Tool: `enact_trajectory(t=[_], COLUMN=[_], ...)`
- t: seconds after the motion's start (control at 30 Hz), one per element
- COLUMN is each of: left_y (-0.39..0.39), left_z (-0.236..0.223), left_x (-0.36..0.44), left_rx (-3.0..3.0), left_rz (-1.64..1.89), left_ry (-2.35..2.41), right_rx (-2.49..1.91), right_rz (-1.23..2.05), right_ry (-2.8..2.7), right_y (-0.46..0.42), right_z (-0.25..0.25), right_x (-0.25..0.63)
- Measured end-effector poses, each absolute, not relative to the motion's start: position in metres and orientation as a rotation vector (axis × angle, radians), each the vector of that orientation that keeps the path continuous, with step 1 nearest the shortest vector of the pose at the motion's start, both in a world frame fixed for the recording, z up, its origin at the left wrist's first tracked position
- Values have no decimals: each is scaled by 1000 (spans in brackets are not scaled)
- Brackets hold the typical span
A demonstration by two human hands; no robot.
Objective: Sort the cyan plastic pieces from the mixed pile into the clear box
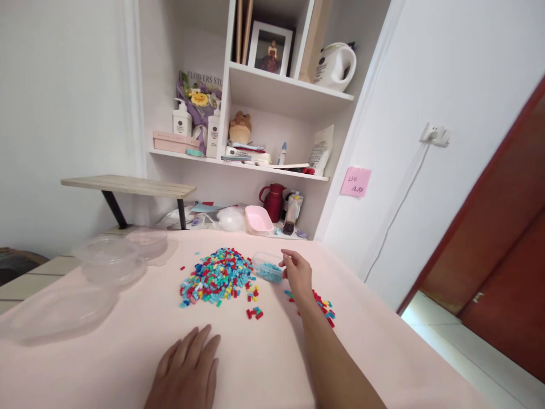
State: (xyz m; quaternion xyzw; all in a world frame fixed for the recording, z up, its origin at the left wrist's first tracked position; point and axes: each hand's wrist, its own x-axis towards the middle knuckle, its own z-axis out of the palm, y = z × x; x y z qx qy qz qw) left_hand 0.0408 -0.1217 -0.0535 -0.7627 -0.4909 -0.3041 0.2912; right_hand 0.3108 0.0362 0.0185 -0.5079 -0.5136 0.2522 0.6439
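My left hand [186,366] lies flat on the pink tabletop, fingers stretched out, with nothing held. My right hand [298,272] hovers at the right end of a small clear plastic container [260,259], its fingers bent and apart; I see nothing between them. Light blue building bricks [269,271] lie inside that container. To its left spreads a big heap of mixed small building bricks [221,275], mostly red, blue, yellow and green. A smaller group of bricks [323,304] is partly hidden behind my right forearm. A few red and teal bricks [254,313] sit in front of the heap.
Several clear plastic containers [63,309] stand along the table's left side. At the back are a pink tray [259,220], a dark red jug [273,201] and a bottle [292,215]. A small wooden shelf [128,184] overhangs the back left; a white shelf unit [281,85] rises behind.
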Motion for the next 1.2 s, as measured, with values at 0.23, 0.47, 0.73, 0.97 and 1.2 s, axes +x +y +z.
enact_trajectory(t=[0.23, 0.47, 0.73, 0.97, 1.2], left_y=[-123, -124, -121, -120, -118], left_z=[-51, -48, -55, -51, -48], left_x=[42, 42, 40, 40, 40], left_rx=[-2034, -2011, -2075, -2007, -1978], left_rz=[-786, -793, -782, -784, -810], left_ry=[-1331, -1285, -1361, -1290, -1229], right_rx=[-1093, -1211, -1273, -1177, -1338], right_rz=[564, 472, 445, 487, 495], right_ry=[-1515, -1774, -2102, -2219, -2241], right_y=[25, 18, 12, 10, 13], right_z=[17, 19, 15, 4, 10], right_x=[289, 287, 284, 281, 286])
